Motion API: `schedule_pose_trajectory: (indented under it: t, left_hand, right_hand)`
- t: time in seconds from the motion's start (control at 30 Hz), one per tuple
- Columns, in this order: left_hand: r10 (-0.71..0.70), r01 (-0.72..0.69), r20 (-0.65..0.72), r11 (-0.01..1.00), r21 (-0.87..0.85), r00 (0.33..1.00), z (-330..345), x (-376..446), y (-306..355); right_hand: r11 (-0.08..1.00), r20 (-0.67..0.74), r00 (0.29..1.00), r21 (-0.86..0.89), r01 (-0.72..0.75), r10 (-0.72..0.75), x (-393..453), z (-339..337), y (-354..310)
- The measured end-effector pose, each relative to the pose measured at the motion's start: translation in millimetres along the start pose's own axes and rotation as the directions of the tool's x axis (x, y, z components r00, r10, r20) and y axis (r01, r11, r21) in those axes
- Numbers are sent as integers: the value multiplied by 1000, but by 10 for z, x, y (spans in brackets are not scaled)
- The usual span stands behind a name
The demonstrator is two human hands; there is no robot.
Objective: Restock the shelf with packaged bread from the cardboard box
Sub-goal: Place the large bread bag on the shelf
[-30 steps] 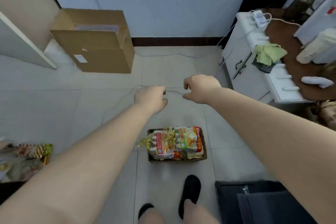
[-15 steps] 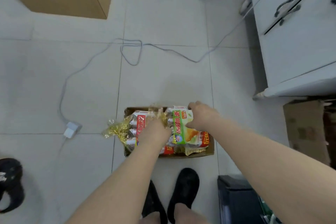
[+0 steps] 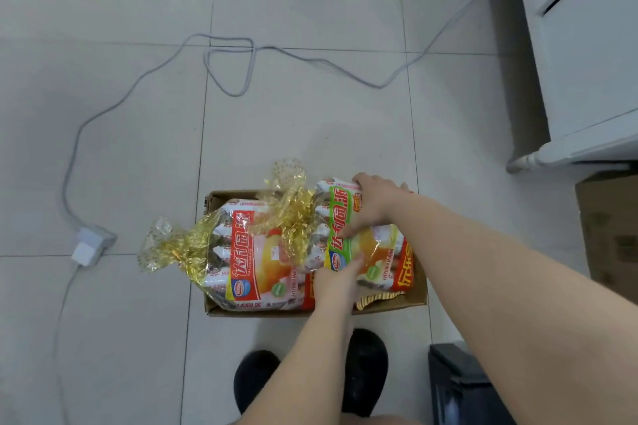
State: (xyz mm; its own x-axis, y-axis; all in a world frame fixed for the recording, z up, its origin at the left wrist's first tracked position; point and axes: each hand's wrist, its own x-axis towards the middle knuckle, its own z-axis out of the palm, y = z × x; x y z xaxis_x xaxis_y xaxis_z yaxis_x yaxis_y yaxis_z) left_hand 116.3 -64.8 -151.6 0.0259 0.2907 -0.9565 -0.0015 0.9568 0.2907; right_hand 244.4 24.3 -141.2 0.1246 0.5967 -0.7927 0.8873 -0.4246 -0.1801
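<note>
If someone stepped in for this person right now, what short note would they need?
Left hand: grips the near end of the green-label bread bag.
Right hand: grips its far end.
The bag lies in the cardboard box on the floor; the red-label bag lies beside it, untouched.
Done: hold taken on one bag.
Left: lift it out, shelve it, then the rest. No shelf is in view.

bread packs point(image 3: 257, 254): 2 in cardboard box point(image 3: 390, 306): 1 | hands: 2, left point(image 3: 336, 281), right point(image 3: 371, 205) | shoes point(image 3: 366, 367): 2 | cable point(image 3: 228, 69): 1 | plug adapter point(image 3: 90, 245): 1
</note>
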Motion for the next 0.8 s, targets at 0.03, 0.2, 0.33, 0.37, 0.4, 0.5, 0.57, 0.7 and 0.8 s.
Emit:
schedule_pose_trajectory:
  t: [0.03, 0.2, 0.33, 0.37, 0.4, 0.5, 0.57, 0.7, 0.8]
  left_hand:
    - [38, -37, -48, 999, 23, 998, -13, -59, 61]
    - [334, -287, -149, 919, 269, 931, -92, -722, 662]
    - [541, -478, -54, 781, 403, 839, -16, -1753, 1452]
    - [585, -520, -22, 737, 432, 811, 30, -2060, 1666]
    - [620, -557, 14, 694, 456, 785, 82, -2372, 1878]
    - [722, -683, 149, 538, 494, 676, 322, -3442, 2536]
    - [771, -765, 256, 415, 493, 583, 504, -4189, 2920]
    - [786, -894, 486, 183, 408, 383, 813, -5595, 3384]
    - [703, -960, 662, 120, 252, 261, 961, -6515, 3440]
  right_hand:
    - [998, -15, 1000, 66, -15, 16, -71, -42, 16]
    - [850, -58, 998, 526, 3, 33, -819, -585, 72]
    - [731, -170, 984, 678, 79, 52, -1823, -1353, -26]
    - [704, -211, 975, 703, 104, 66, -2103, -1574, -58]
    - [670, -256, 963, 730, 136, 84, -2398, -1806, -89]
    - [530, -416, 896, 800, 279, 155, -3356, -2531, -152]
    - [482, -514, 828, 797, 364, 225, -4021, -2969, -195]
    - [439, -680, 621, 730, 523, 389, -5233, -3584, -248]
    - [425, -724, 493, 686, 591, 484, -6060, -3863, -264]
